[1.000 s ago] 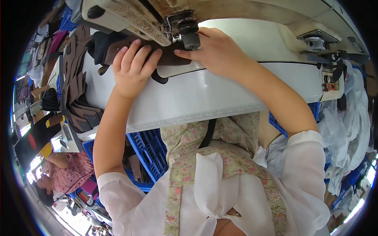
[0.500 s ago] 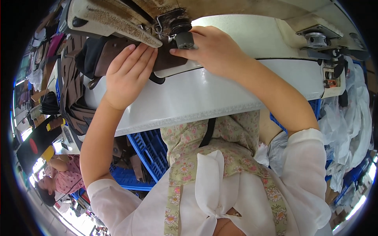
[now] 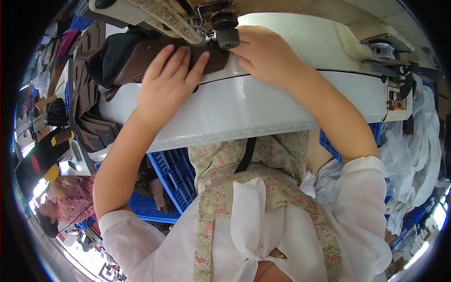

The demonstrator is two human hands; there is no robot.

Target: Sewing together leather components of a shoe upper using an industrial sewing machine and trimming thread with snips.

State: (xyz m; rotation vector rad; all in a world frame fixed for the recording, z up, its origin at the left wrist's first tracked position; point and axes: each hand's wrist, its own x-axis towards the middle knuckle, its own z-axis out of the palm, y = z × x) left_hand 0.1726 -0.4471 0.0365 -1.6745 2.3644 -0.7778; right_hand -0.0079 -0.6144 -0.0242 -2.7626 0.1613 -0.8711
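Your left hand (image 3: 167, 82) covers much of the brown leather piece (image 3: 155, 56), your right hand's (image 3: 265, 56) fingertips hide behind the presser foot (image 3: 228, 35), and the sewing machine (image 3: 155, 11) is cropped above.

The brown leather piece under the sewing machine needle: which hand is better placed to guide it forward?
Probably the left hand: it lies flat on the brown leather piece. The right hand sits beside the needle head.

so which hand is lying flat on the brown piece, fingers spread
The left hand: palm down on the brown piece. The right hand is curled beside the presser foot.
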